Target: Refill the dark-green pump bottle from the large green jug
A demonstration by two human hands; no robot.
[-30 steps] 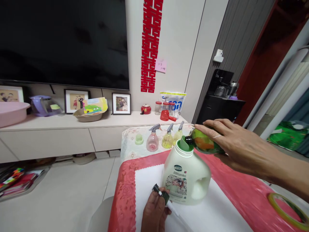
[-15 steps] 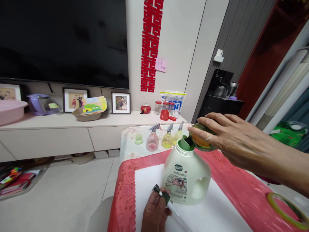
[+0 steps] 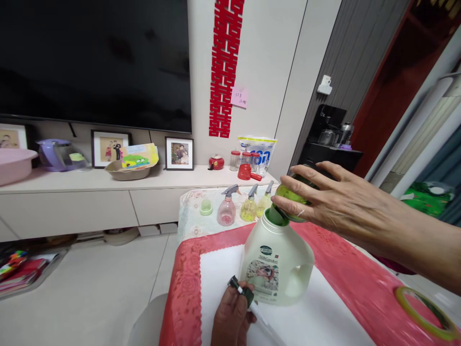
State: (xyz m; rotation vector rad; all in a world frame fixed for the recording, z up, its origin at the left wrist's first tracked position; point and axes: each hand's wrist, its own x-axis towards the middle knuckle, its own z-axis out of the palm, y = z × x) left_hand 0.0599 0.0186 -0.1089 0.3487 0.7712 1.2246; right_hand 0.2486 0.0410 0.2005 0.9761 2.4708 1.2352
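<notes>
A pale green laundry detergent jug (image 3: 297,250) stands upright and uncapped, its green spout showing in the neck. Over that spout my right hand (image 3: 338,204) grips a yellow-green see-through bottle (image 3: 289,194), tipped with its mouth down at the opening; the bottle's far side is hidden by my fingers. At the jug's lower left, my left hand (image 3: 230,312) is closed around a dark green pump head (image 3: 248,295) with a long pale tube pointing down to the right. Whether liquid is flowing cannot be made out.
A white sheet (image 3: 223,269) lies on the red tablecloth (image 3: 187,283). Behind stand a pink spray bottle (image 3: 226,211), two yellow spray bottles and a green cap (image 3: 206,207). A yellow tape roll (image 3: 403,307) lies at right. A TV cabinet (image 3: 72,185) runs along the wall.
My right hand has shifted left and slightly up, tipping the bottle more steeply over the jug's spout. My left hand keeps the pump head in nearly the same place.
</notes>
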